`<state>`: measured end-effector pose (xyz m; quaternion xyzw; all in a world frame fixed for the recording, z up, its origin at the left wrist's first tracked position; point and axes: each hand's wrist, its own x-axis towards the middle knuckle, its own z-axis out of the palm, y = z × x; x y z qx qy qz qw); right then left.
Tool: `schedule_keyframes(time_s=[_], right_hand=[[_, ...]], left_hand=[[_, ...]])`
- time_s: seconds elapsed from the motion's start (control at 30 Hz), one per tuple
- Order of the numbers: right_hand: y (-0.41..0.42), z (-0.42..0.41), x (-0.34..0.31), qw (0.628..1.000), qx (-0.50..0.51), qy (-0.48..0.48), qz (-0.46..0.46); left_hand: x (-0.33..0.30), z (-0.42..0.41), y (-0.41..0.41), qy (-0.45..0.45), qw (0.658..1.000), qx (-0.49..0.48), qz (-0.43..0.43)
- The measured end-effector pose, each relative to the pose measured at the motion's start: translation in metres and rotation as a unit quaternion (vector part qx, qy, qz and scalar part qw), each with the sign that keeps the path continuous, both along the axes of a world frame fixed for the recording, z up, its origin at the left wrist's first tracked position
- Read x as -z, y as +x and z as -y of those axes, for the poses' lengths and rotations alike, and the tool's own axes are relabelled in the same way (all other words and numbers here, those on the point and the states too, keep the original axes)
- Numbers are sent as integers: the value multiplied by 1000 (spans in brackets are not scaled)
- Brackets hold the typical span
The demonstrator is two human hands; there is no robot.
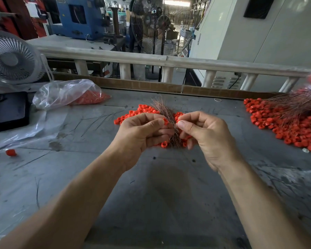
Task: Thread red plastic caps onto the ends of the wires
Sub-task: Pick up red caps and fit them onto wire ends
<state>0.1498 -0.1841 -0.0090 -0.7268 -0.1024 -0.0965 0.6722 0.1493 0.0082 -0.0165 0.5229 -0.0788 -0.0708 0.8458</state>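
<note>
Two hands meet above the counter point(169, 186): left hand point(142, 133) grasps the wire bundle point(166, 114) and a cap point(165, 121); right hand point(205, 135) fingers pinch a wire, loose caps point(144, 109) at twelve o'clock.

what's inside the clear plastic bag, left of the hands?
The clear plastic bag holds red caps, bunched toward its right end. The crumpled film hides how many, and whether anything else is in there.

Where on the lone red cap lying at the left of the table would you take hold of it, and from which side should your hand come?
Pinch the lone red cap across its round outer wall, thumb and forefinger on opposite sides, coming from above. It lies by itself on the grey table, beside the clear plastic sheet, so nothing seems to block a downward reach. Its short, stubby shape probably suits a fingertip pinch rather than a full grip.
</note>
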Motion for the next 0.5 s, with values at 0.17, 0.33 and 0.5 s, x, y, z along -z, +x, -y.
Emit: schedule_keyframes(time_s=[0.17, 0.33, 0.5], right_hand=[[1, -3, 3, 999, -7, -30, 9], [-1, -3, 3, 998, 18, -50, 37], [-4, -6, 4, 991, 50, -95, 85]], left_hand=[[0, 0, 0, -6, 1000, 2, 4], [0, 1, 0, -2, 1000, 1, 11], [1, 2, 0, 0, 1000, -2, 19]])
